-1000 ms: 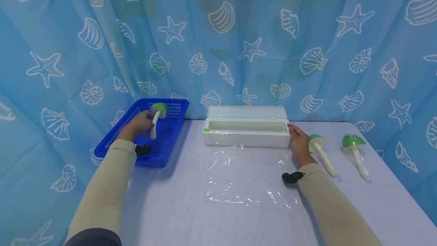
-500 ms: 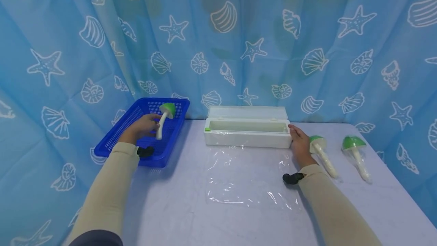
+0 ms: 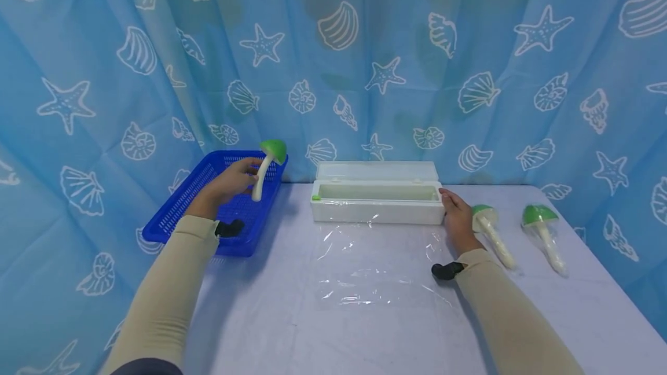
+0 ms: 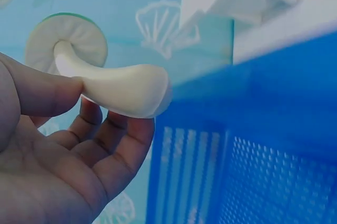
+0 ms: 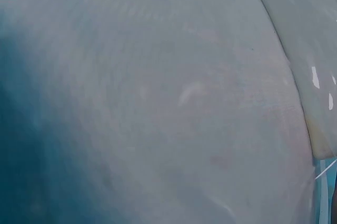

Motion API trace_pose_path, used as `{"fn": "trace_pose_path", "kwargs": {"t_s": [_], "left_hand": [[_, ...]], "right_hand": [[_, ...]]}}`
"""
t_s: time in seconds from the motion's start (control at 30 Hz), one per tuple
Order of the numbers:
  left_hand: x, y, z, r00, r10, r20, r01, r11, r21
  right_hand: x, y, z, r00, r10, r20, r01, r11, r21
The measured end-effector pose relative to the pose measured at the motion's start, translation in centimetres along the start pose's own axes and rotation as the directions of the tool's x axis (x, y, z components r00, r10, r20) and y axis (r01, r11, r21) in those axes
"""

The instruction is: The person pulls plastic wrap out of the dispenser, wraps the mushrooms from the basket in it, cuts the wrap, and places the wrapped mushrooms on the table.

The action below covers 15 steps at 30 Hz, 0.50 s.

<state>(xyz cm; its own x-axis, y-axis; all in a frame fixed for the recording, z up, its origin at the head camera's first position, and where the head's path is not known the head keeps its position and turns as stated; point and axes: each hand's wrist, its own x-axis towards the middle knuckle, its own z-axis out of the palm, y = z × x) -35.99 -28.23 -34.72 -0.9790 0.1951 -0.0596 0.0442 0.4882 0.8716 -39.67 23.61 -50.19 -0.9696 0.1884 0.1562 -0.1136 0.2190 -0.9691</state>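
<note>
In the head view my left hand point(image 3: 231, 184) holds a toy mushroom point(image 3: 264, 169), with a green cap and a white stem, above the far right part of the blue basket point(image 3: 242, 247). The left wrist view shows the thumb on one side of the white stem point(image 4: 126, 87) and the fingers beneath it. My right hand point(image 3: 458, 221) holds the right end of a white plastic wrap dispenser point(image 3: 377, 212), whose lid stands up at the back. From its front, clear film point(image 3: 375, 271) lies spread over the table. The right wrist view is mostly a blurred pale surface, without the hand.
Two more green-capped mushrooms, wrapped in clear film, lie right of the dispenser: a nearer one point(image 3: 495, 239) beside my right hand and another point(image 3: 544, 239) farther right. Behind the white table point(image 3: 271, 317) hangs a blue shell-print curtain point(image 3: 323, 45).
My left hand has raised the mushroom and carried it to the right, from inside the basket to above its right side. The right hand stays at the dispenser's end.
</note>
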Motion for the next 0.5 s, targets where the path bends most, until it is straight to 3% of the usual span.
{"fn": "trace_pose_path", "kwargs": {"t_s": [0.23,0.5], "left_hand": [[0.5,2.1,3.0,0.998,0.061,0.023,-0.063,0.995,0.077],[1.0,4.0,7.2,0.984,0.135,0.118,-0.154,0.973,0.172]], "right_hand": [[0.1,0.3,-0.2,0.999,-0.03,-0.017,0.03,1.0,0.005],[0.4,0.3,-0.2,0.998,-0.064,-0.001,0.064,0.998,0.028]]}}
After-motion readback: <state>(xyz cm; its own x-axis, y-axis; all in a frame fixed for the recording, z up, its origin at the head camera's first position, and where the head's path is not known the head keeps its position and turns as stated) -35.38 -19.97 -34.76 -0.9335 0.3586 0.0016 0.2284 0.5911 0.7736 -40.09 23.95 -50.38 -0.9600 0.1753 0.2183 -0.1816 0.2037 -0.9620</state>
